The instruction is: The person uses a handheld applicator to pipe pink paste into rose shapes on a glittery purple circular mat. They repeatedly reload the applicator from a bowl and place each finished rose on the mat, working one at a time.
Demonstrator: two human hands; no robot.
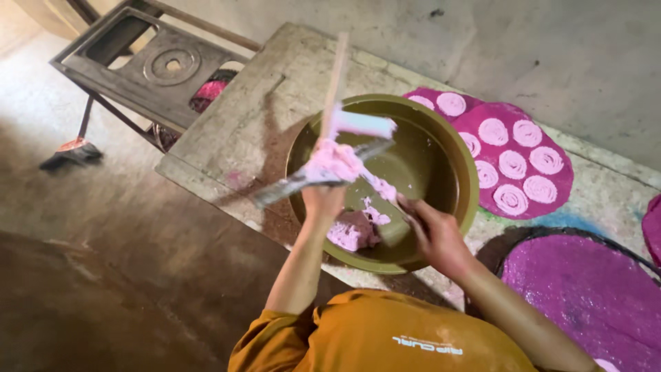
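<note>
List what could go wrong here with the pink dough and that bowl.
1. Pink dough clings loosely to the wooden stick and flat blade in the left hand, held above the bowl; a clump could drop outside it.
2. The right hand is scraping inside the bowl near the table edge, so a hard push might slide it toward the floor.

A bowl (447, 165) sits mid-frame on a slab (255, 117), dough (351, 231) inside; trays of spirals (513, 162) lie right, a stove (148, 65) upper left, a broom (72, 151) far left.
</note>
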